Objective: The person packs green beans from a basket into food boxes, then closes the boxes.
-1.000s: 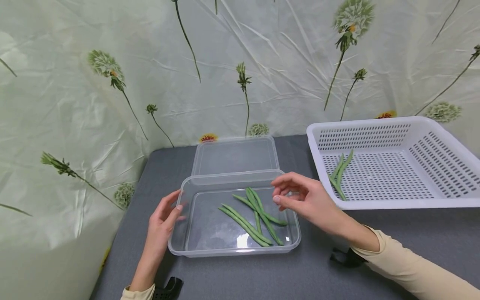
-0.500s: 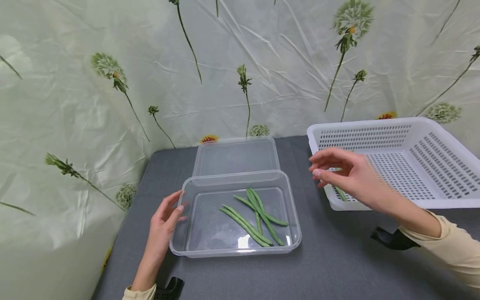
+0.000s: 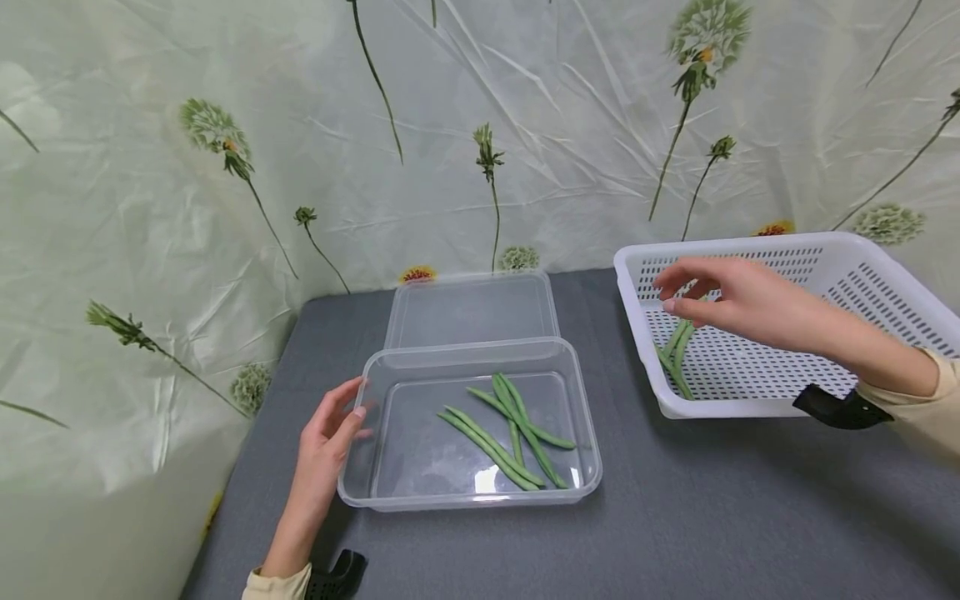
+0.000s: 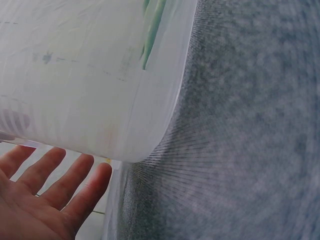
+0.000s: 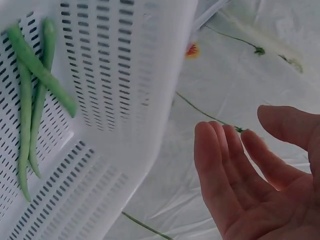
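My left hand rests its fingertips against the left wall of a clear plastic container; in the left wrist view its fingers are extended along the outside. Several green beans lie in the container, some crossing, towards its right side. Over the left part of a white perforated basket hovers my right hand, fingers loosely bent and holding nothing. Below it, several green beans lie on the basket floor, apart from the hand.
A clear flat lid lies behind the container. The grey table meets a backdrop with a flower print at the back and left. Black straps with cameras sit on both wrists.
My right hand has moved right and away from above the container, across the basket's left edge, to above the basket. The left hand and the beans have stayed where they were.
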A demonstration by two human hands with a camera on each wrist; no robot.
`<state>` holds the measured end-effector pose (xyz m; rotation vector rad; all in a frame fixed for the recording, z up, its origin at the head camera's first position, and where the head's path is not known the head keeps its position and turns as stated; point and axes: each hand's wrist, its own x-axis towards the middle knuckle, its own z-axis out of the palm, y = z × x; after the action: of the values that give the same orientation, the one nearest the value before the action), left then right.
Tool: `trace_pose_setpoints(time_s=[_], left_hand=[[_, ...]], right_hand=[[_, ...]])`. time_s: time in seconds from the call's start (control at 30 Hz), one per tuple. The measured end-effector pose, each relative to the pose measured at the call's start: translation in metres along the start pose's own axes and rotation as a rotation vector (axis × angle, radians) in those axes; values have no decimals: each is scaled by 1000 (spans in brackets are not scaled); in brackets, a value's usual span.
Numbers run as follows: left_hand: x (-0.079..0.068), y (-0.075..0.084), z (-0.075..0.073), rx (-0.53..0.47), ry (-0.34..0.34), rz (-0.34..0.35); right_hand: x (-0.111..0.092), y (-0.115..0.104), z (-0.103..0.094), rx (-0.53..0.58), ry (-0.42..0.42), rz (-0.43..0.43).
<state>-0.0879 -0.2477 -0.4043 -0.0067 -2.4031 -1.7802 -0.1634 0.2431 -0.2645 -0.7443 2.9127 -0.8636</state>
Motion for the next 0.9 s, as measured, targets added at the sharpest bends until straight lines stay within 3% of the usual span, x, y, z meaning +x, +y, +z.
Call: trace_pose_setpoints(time_s=[0.17,0.47,0.7,0.9], left_hand=[[1,1,0,4,-3,13],[1,2,0,-5,-4,30],[-1,1,0,2,-11,14],[0,1,0,8,-4,22]], right_hand=[[16,12,2,35,-93,18],[38,49,22,118,-268,77],[44,83,34,362,-522,218],[45,103,37,467,-571,269]])
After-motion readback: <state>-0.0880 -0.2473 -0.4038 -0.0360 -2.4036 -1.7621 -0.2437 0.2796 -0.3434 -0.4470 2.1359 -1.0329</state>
